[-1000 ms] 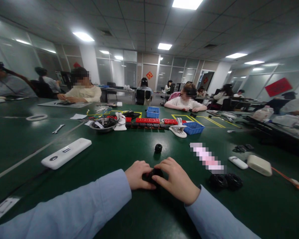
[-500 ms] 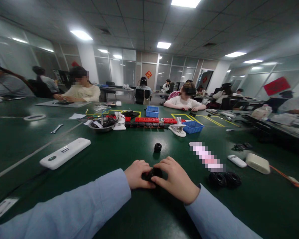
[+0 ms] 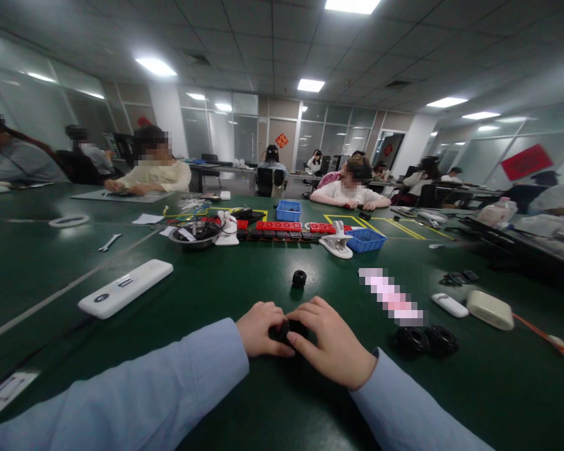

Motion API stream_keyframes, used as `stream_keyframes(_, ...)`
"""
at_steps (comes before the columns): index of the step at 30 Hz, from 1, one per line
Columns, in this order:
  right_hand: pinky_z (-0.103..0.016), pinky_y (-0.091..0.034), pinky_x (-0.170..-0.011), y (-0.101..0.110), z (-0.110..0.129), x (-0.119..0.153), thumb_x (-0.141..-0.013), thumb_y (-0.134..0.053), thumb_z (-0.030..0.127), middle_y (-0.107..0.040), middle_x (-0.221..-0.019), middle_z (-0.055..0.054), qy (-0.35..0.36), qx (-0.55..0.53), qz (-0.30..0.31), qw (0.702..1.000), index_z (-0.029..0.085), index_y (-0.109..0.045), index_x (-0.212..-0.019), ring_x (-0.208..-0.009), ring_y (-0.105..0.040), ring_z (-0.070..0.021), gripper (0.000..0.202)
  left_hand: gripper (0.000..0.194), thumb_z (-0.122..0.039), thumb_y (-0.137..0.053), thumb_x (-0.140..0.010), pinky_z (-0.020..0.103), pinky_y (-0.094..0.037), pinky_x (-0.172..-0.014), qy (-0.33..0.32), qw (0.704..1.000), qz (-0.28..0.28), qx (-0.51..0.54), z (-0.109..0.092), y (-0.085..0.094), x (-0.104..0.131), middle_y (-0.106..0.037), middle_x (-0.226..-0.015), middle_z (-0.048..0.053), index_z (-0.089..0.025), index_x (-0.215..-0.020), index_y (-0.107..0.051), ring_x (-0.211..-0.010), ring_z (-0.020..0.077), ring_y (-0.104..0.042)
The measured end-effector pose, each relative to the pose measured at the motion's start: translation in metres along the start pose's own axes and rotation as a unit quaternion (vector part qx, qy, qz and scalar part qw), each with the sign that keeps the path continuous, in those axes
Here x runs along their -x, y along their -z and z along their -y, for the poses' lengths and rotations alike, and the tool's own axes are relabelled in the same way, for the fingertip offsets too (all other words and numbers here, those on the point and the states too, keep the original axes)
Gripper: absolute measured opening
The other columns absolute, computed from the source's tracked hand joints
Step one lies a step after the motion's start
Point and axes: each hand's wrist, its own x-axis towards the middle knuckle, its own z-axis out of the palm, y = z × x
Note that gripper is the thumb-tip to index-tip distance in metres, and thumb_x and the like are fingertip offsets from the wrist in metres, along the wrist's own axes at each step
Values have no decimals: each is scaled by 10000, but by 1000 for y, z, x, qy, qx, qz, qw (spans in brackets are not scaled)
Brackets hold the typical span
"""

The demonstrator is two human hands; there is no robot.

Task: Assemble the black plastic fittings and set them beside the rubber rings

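Observation:
My left hand (image 3: 262, 329) and my right hand (image 3: 333, 343) meet low over the green table. Between their fingertips is a small black round part (image 3: 297, 328) that looks like a toy wheel; much of it is hidden. Thumbs and fingers of both hands are curled about it. Just beyond them a black wheel-like piece (image 3: 299, 279) stands on the table. Two larger black tyre-like rings, a near one (image 3: 411, 340) and another (image 3: 442, 340), lie side by side right of my right hand.
A long white device (image 3: 126, 288) lies at left, near a wrench (image 3: 109, 243). Ahead are a metal bowl (image 3: 192, 243), red modules (image 3: 284, 226), a white clip stand (image 3: 337, 243) and a blue bin (image 3: 366, 240). Rightward are a white gadget (image 3: 450, 305) and beige box (image 3: 490, 309). Co-workers sit beyond.
Both hands stay together around the black part, with only a slight shift of the fingers and of the part. The whole view has drifted a little; nothing else has moved on the table.

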Motion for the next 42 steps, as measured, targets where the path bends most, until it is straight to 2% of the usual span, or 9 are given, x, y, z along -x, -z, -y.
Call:
stream_keyframes(6, -338, -371, -778, -2, 5, 0, -792, -584, 210, -653, -965, -35, 35, -29, 1, 999, 176, -631, -968, -830, -477, -184, 186, 376, -540, -651, -695, 281, -348, -666, 2, 1000, 5, -7, -1, 0, -1, -572, -749, -18, -175, -722, -564, -734, 163, -506)
stream_keyframes(11, -325, -354, -744, -5, 7, 1, -816, -565, 236, -661, -926, -23, 65, -38, 6, 997, 181, -649, -881, -791, -470, -168, 119, 325, -469, -696, -675, 271, -331, -653, 1, 1000, 13, -14, -2, 0, -1, -562, -738, -25, -177, -673, -552, -740, 160, -502)
stream_keyframes(16, -308, -339, -703, -5, 8, 1, -816, -557, 195, -661, -786, -11, 100, -56, 12, 993, 165, -642, -777, -727, -463, -146, 99, 265, -421, -686, -692, 271, -325, -665, 1, 1000, 5, -6, 0, -2, 0, -567, -751, -31, -186, -695, -562, -750, 153, -498)
stream_keyframes(19, -300, -332, -668, -6, 6, 2, -833, -533, 200, -638, -696, -12, 117, -53, 0, 992, 150, -613, -686, -663, -440, -130, 174, 277, -427, -696, -685, 270, -322, -665, -3, 1000, 5, 6, 1, -2, 0, -564, -757, -36, -188, -706, -559, -746, 149, -491)
stream_keyframes(23, -288, -329, -633, -8, 1, 2, -850, -496, 201, -571, -575, -6, 123, -37, -18, 992, 147, -533, -547, -601, -393, -119, 310, 357, -512, -671, -688, 274, -316, -656, -2, 1000, 7, 9, 0, 0, 0, -551, -735, -31, -180, -686, -540, -732, 150, -483)
stream_keyframes(30, -289, -338, -633, -4, -10, -1, -908, -414, 252, -558, -542, -7, 64, 18, -13, 998, 162, -498, -501, -582, -406, -123, 425, 362, -524, -678, -684, 275, -301, -654, -4, 1000, 6, 17, -1, 0, 0, -552, -692, -39, -184, -698, -555, -720, 150, -499)
stream_keyframes(37, -269, -345, -614, -5, -23, -6, -942, -349, 349, -520, -563, -11, -34, 35, 0, 999, 166, -515, -557, -663, -456, -146, 458, 375, -521, -695, -671, 273, -310, -659, -1, 1000, 10, 27, -1, 2, 0, -568, -699, -34, -175, -691, -554, -722, 151, -501)
stream_keyframes(42, -279, -363, -652, -8, -25, -7, -946, -340, 348, -576, -691, -24, -80, 32, -12, 996, 161, -564, -691, -714, -489, -156, 387, 362, -521, -682, -684, 275, -315, -663, 1, 1000, 15, 26, -2, 3, 0, -573, -712, -33, -180, -720, -569, -727, 154, -505)
